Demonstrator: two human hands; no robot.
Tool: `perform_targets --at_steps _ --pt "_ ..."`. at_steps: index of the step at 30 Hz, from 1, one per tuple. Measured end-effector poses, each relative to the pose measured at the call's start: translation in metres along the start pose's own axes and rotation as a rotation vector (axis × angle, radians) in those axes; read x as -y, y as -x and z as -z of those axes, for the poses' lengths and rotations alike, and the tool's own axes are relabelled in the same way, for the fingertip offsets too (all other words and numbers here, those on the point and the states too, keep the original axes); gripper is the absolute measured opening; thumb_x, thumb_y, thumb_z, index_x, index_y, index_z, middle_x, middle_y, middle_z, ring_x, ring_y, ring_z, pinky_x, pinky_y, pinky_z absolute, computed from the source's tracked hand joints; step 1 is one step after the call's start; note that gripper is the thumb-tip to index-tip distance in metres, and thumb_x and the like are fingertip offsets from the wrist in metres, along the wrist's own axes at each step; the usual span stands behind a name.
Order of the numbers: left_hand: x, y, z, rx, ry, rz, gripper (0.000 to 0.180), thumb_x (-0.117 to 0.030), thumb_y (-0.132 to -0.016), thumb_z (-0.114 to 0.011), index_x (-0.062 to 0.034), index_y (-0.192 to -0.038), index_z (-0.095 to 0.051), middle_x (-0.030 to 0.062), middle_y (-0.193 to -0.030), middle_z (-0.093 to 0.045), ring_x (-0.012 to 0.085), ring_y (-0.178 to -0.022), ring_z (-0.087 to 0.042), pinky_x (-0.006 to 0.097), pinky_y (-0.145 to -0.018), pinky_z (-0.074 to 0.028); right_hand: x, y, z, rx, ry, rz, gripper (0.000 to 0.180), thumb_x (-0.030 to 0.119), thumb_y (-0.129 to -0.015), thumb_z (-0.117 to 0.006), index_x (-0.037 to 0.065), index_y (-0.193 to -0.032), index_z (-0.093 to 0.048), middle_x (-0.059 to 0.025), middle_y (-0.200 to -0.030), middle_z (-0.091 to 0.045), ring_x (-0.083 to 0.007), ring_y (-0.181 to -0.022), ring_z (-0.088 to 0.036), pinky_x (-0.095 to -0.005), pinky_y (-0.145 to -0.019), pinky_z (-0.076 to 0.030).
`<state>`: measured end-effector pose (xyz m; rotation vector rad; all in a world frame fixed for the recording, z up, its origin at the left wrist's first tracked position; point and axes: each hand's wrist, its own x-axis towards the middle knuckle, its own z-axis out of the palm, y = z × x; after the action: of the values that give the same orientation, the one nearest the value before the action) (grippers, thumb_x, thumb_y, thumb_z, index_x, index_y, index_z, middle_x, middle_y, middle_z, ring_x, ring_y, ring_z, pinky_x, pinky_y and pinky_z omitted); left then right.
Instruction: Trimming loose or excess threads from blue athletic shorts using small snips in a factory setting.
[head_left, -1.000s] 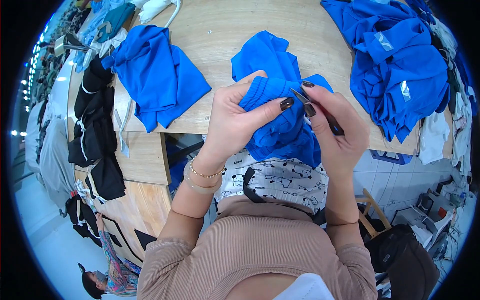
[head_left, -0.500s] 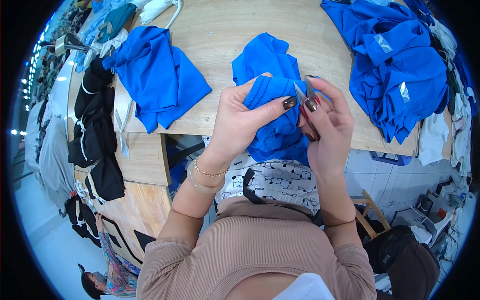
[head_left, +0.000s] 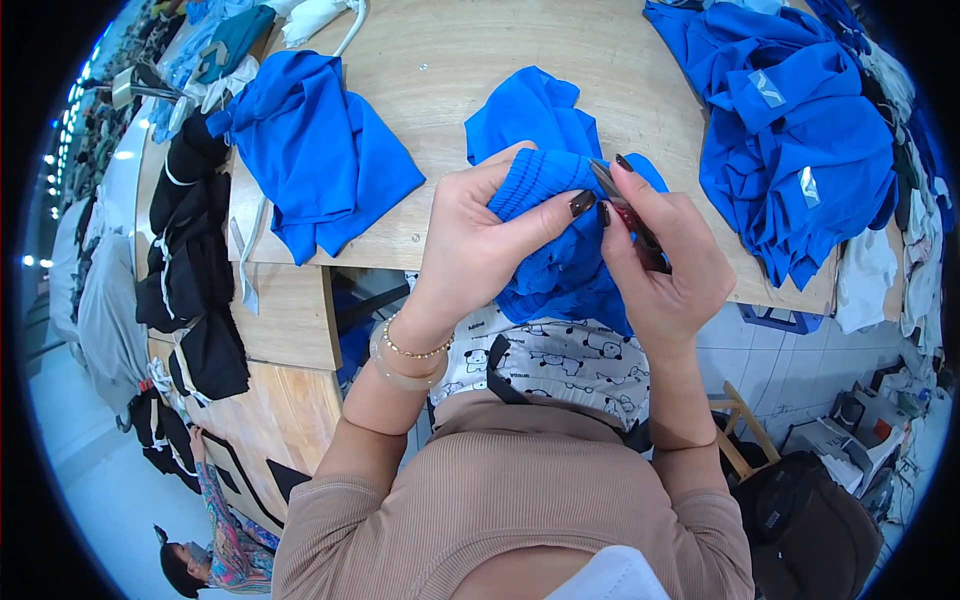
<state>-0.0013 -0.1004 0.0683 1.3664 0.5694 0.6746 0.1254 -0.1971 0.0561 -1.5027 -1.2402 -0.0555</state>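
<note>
Left hand (head_left: 480, 240) grips the ribbed edge of a blue garment (head_left: 545, 200); right hand (head_left: 665, 265) holds dark snips (head_left: 628, 215) against it. Blue piles (head_left: 800, 140) lie on the table (head_left: 440, 60) beyond both hands.

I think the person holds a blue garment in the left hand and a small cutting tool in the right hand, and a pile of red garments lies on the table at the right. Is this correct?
Not quite. The pile of garments at the right of the table is blue, not red, as the head view shows. The rest holds: the left hand grips the blue garment, and the right hand holds a small cutting tool.
</note>
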Motion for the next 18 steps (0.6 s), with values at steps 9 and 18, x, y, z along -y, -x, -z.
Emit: perform_targets --at_steps 9,18 --pt "0.005 0.002 0.001 0.019 0.029 0.028 0.009 0.001 -0.08 -0.062 0.0021 -0.088 -0.066 -0.0016 -0.078 -0.062 0.002 -0.068 -0.051 0.017 -0.058 -0.041 0.006 -0.016 0.022 0.015 -0.127 -0.176 0.039 -0.009 -0.07 -0.066 0.001 -0.108 -0.064 -0.0052 -0.079 -0.058 -0.0061 -0.061 -0.047 -0.0167 -0.05 -0.035" --pt "0.0 0.001 0.0 -0.023 0.003 -0.002 0.011 0.003 -0.078 -0.061 0.0037 -0.088 -0.067 -0.0009 -0.082 -0.06 0.0028 -0.068 -0.051 0.018 -0.058 -0.039 0.018 -0.018 0.027 0.213 -0.082 -0.105 0.038 -0.007 -0.071 -0.066 0.006 -0.106 -0.066 -0.0064 -0.077 -0.06 -0.0139 -0.062 -0.058 -0.0229 -0.054 -0.046"
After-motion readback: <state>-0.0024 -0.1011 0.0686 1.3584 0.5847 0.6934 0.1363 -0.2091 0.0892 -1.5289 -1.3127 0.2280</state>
